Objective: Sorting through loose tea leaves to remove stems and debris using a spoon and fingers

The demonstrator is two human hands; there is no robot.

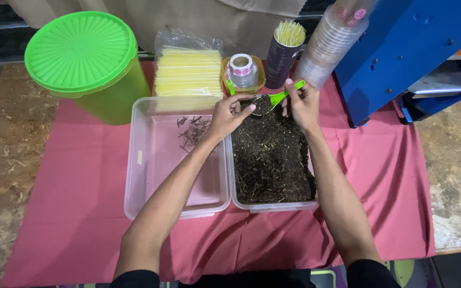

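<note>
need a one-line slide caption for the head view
Right hand holds a green spoon of dark soil; left hand picks at it above the soil tray.
</note>
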